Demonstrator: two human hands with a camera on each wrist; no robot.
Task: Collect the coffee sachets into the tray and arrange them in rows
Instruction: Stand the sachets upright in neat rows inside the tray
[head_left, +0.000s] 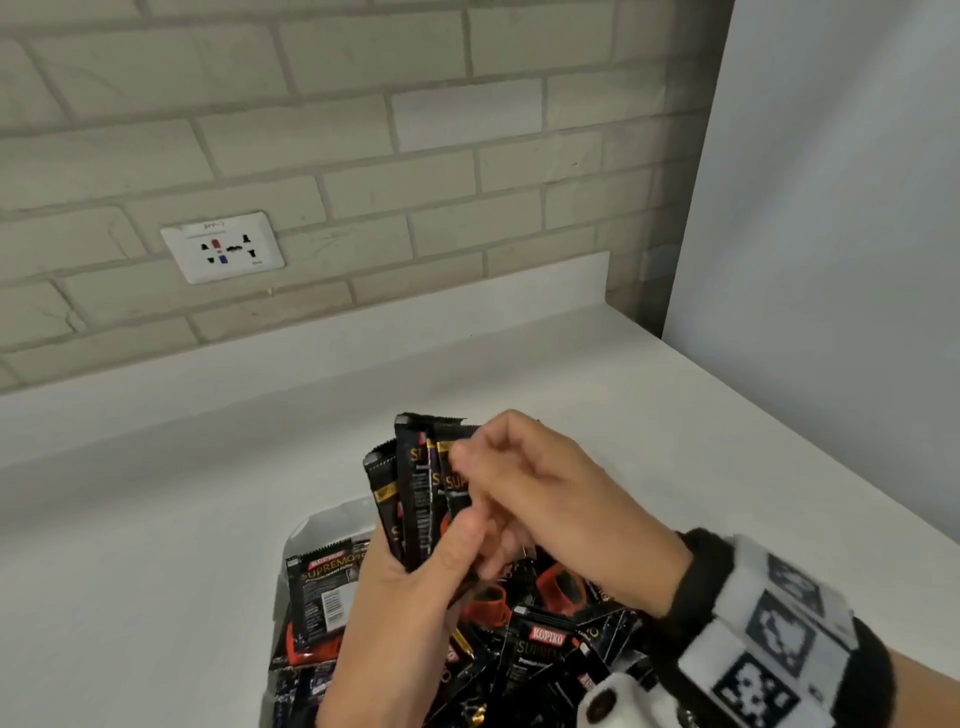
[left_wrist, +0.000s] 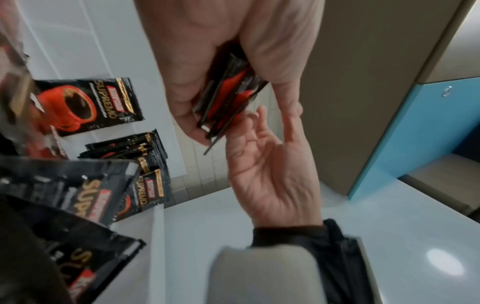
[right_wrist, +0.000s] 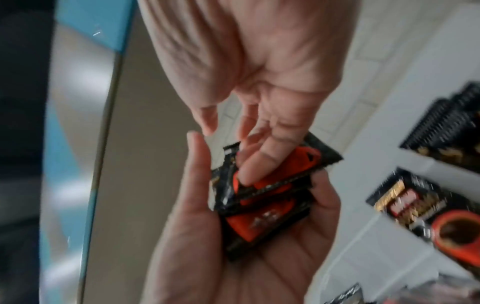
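Note:
In the head view my left hand (head_left: 441, 556) grips a fanned bundle of black coffee sachets (head_left: 415, 488) upright above the white tray (head_left: 332, 519). My right hand (head_left: 509, 483) comes over the bundle from the right, its fingers touching the front sachet. The left wrist view has the bundle (left_wrist: 228, 96) pinched between thumb and fingers, with the right hand (left_wrist: 267, 174) palm-up beneath it. In the right wrist view a straight finger of my right hand (right_wrist: 249, 168) presses on the bundle (right_wrist: 270, 207), thumb apart. Several loose sachets (head_left: 540, 644) lie jumbled in the tray.
The tray sits on a white countertop (head_left: 156, 519) against a brick wall with a socket plate (head_left: 223, 247). A white panel (head_left: 831, 208) bounds the counter on the right. A blue cabinet door (left_wrist: 415, 133) shows in the left wrist view.

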